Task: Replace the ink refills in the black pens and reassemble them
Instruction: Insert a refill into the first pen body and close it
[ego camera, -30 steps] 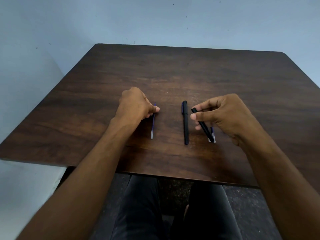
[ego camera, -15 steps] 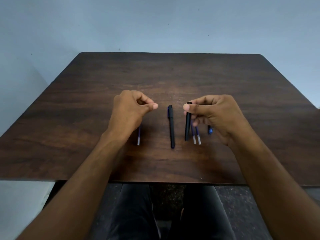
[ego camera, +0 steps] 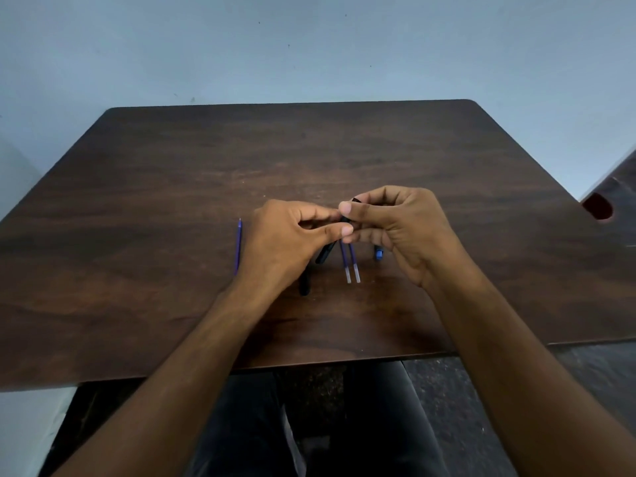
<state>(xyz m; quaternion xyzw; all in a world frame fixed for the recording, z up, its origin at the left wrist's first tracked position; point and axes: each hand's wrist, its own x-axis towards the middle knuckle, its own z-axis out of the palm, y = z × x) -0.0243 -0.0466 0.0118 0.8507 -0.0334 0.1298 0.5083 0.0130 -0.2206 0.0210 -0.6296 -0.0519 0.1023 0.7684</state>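
Both hands meet over the middle of the dark wooden table (ego camera: 172,173) on one black pen (ego camera: 326,253), held tilted above the tabletop. My right hand (ego camera: 395,228) pinches its upper end and my left hand (ego camera: 292,235) pinches the barrel just below. A second black pen (ego camera: 304,285) lies on the table, mostly hidden under my left hand. Two blue refills (ego camera: 351,266) with clear ends lie side by side below my right hand. A third blue refill (ego camera: 238,246) lies to the left of my left hand.
A small blue piece (ego camera: 379,253) lies on the table, partly under my right hand. A dark object with a red spot (ego camera: 599,206) shows at the right edge. A pale wall stands behind the table. My legs are below its near edge.
My left hand moved right from the left refill and joined my right hand on the pen. The right hand lifted the pen and tilted it. The camera shifted.
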